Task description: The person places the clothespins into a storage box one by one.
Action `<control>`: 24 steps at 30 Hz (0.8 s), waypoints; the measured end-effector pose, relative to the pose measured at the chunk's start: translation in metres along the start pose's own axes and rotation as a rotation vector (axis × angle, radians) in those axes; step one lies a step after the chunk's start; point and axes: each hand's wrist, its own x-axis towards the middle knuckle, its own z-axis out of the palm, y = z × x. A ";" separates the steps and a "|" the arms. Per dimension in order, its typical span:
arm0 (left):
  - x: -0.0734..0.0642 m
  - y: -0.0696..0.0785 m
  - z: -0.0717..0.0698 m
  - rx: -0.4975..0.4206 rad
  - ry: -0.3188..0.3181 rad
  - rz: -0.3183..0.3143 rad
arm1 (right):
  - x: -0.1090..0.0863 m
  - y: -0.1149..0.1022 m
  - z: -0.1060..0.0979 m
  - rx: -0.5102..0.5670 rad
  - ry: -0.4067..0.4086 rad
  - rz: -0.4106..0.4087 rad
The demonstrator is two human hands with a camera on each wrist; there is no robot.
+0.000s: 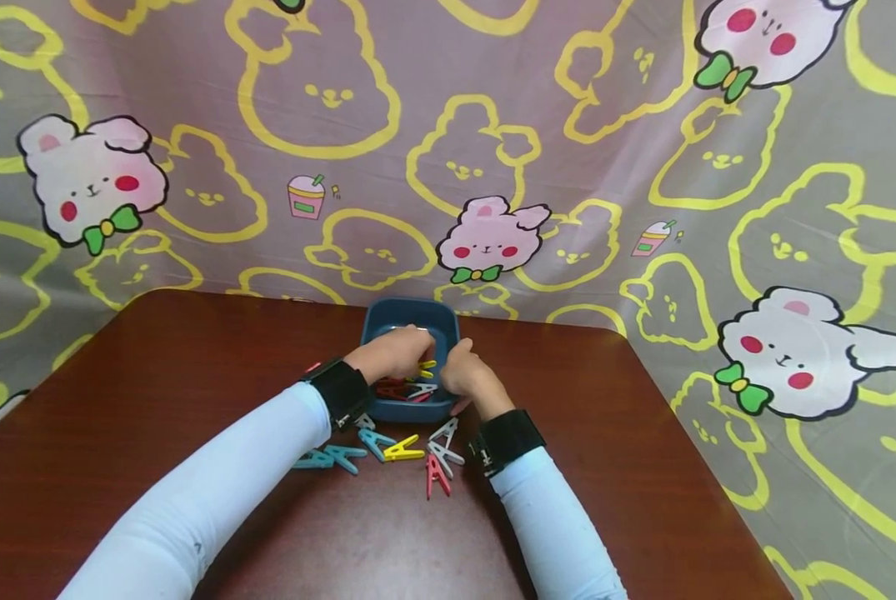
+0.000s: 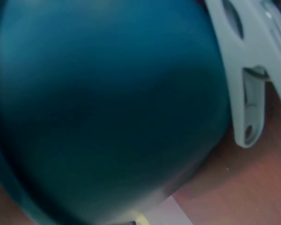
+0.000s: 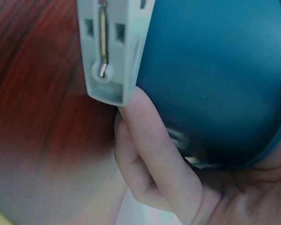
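Note:
A dark blue plastic basin (image 1: 410,410) stands on the table with red, white and yellow clothespins inside. My left hand (image 1: 395,354) reaches over its left side into it, knuckles up; the fingertips are hidden, near a yellow clothespin (image 1: 427,367). At the right wall, my right hand (image 1: 466,371) grips the basin, its curled fingers (image 3: 150,136) against the outer wall in the right wrist view. Close to both wrist cameras are grey-white clothespins, one (image 2: 250,103) beside the basin wall in the left wrist view and another (image 3: 107,51) by the right fingertips.
In front of the basin lie loose clothespins: blue ones (image 1: 344,457), a yellow one (image 1: 404,449), white ones (image 1: 444,450) and a red one (image 1: 437,477). The brown table (image 1: 327,542) backs onto a patterned curtain (image 1: 387,183).

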 end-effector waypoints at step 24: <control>-0.005 -0.003 0.004 0.015 -0.003 0.020 | -0.011 -0.003 -0.003 -0.012 -0.005 -0.004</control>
